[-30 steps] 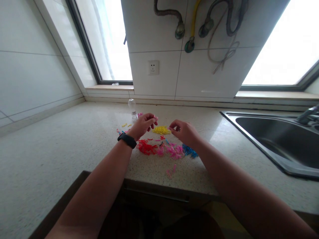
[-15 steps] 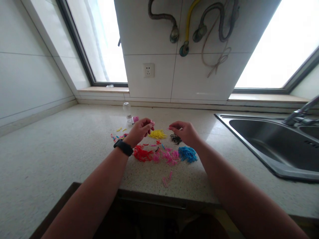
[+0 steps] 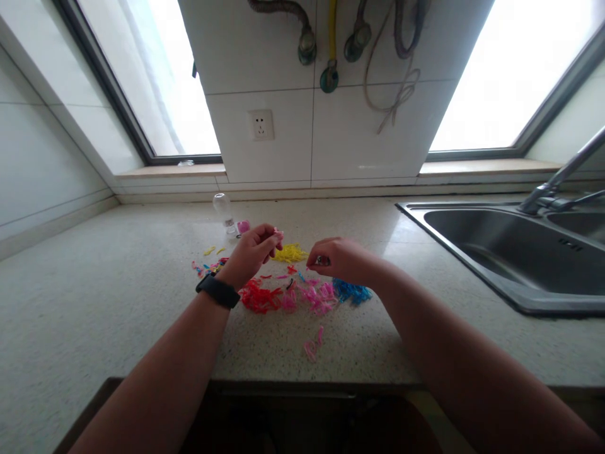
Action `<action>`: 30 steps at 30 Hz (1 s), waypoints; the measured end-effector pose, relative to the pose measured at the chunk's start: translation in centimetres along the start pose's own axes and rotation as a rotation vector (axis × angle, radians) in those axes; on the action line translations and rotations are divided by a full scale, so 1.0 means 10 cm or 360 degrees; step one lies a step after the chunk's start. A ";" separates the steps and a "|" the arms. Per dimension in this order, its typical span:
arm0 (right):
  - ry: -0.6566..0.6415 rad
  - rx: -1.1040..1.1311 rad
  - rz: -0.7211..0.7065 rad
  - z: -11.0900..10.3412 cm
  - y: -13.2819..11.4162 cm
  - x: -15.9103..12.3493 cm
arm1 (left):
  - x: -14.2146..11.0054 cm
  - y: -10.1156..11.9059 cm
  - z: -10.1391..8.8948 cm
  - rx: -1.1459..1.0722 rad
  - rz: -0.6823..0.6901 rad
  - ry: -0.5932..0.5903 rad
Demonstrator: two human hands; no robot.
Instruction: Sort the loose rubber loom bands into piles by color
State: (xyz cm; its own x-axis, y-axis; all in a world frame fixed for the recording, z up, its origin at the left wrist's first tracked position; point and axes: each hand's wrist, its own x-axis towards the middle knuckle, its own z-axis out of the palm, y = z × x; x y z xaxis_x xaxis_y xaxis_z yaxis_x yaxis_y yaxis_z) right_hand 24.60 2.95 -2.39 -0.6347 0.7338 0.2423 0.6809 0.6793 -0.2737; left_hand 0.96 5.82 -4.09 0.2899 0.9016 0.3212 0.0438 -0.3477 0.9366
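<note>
at left of centre the mixed pile lies on the worktop; above it is a clear bottle, no coloured bits discernible inside, just beside a pink lump. the left hand keeps its grip closed on pink bits. the red pile lies below it, the yellow pile mid-frame. the right hand has dropped toward the pink pile, its narrow grip apparently pinching another pink bit, now nearer its own colour. the blue pile follows, then the sink at far right, slots showing in its wall.
</note>
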 end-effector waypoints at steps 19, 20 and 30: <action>0.0101 0.0096 -0.0023 0.08 0.07 0.01 | -0.01 0.04 0.03 0.0026 -0.0052 -0.0002; 0.0092 0.0095 -0.0019 0.08 0.06 0.00 | -0.01 0.05 0.03 0.0027 -0.0050 -0.0008; -0.0031 0.0278 -0.0046 0.00 0.01 -0.02 | 0.00 0.02 0.02 0.0025 -0.0041 -0.0007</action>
State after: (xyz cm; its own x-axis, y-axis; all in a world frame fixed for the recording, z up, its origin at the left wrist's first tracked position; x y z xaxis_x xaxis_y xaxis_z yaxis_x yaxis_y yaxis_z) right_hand 24.81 2.84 -2.43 -0.6615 0.7123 0.2346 0.5893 0.6872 -0.4249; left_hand 1.17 5.73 -3.88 0.2926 0.9091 0.2965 0.0661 -0.3285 0.9422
